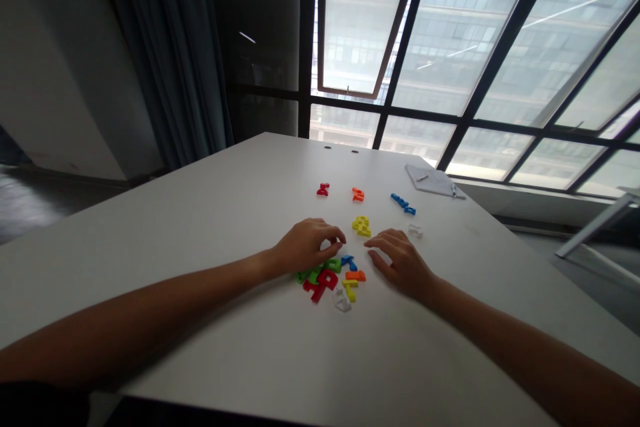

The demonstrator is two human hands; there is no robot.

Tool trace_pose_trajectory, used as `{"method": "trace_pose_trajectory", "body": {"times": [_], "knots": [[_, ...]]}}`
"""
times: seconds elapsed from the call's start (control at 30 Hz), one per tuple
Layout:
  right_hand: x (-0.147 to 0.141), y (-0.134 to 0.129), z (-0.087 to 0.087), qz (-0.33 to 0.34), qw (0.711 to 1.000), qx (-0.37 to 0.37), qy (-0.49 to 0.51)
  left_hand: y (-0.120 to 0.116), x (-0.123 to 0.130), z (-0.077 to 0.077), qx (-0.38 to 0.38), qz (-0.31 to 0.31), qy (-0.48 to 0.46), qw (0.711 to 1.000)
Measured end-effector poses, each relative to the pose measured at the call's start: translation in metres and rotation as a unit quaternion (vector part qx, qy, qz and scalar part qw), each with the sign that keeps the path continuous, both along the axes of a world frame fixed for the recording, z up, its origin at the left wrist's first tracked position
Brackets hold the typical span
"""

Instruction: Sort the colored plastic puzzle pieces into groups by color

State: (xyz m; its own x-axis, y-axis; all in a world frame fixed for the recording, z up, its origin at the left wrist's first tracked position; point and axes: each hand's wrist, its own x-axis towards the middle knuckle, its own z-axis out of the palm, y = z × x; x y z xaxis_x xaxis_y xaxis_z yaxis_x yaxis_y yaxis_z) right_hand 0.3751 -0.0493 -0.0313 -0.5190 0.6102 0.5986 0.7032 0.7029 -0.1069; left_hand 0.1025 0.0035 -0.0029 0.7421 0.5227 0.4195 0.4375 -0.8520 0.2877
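Observation:
My left hand (311,245) hovers over the upper left of a pile of small plastic pieces, some letter-shaped. Its thumb and index finger curve round a gap, and I see nothing held. Beneath it lie green pieces (316,273), partly covered by the hand, and red pieces (320,285). My right hand (397,259) is open to the right of the pile, thumb apart from the fingers. Between and just beyond both hands sits a yellow cluster (362,225). A blue T-like piece (349,262), an orange bar (355,275), a yellow piece (350,289) and white pieces (342,300) complete the pile.
Farther out on the white table (210,213) are red pieces (323,190), orange pieces (358,195), a blue chain (403,204) and a white piece (415,231). A notepad (434,181) with a pen lies at the back right. Windows stand behind the table.

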Motion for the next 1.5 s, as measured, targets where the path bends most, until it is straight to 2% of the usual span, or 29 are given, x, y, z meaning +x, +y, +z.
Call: {"method": "trace_pose_trajectory", "body": {"times": [0.13, 0.23, 0.43, 0.67, 0.83, 1.07, 1.5], "knots": [[-0.015, -0.017, 0.007, 0.069, 0.998, -0.003, -0.012, 0.002, -0.001, 0.001, -0.019, -0.014, 0.039, 0.999], [-0.02, -0.024, 0.01, 0.09, 0.995, -0.019, -0.023, 0.004, -0.003, 0.003, -0.031, -0.006, 0.06, 0.998], [-0.021, -0.025, 0.009, 0.089, 0.993, -0.07, -0.035, 0.008, -0.005, 0.006, -0.048, -0.003, 0.059, 0.997], [-0.018, -0.02, 0.003, 0.054, 0.995, 0.0, 0.081, -0.006, -0.002, 0.016, -0.034, -0.052, 0.021, 0.998], [-0.019, -0.02, 0.002, 0.025, 0.991, 0.044, 0.12, -0.014, -0.001, 0.018, -0.009, -0.073, -0.003, 0.997], [-0.021, -0.022, 0.004, 0.034, 0.99, 0.053, 0.123, -0.012, 0.0, 0.012, 0.017, -0.082, -0.028, 0.996], [-0.02, -0.02, 0.003, 0.048, 0.991, 0.068, 0.107, -0.013, -0.001, 0.012, 0.029, -0.077, -0.037, 0.996]]}}
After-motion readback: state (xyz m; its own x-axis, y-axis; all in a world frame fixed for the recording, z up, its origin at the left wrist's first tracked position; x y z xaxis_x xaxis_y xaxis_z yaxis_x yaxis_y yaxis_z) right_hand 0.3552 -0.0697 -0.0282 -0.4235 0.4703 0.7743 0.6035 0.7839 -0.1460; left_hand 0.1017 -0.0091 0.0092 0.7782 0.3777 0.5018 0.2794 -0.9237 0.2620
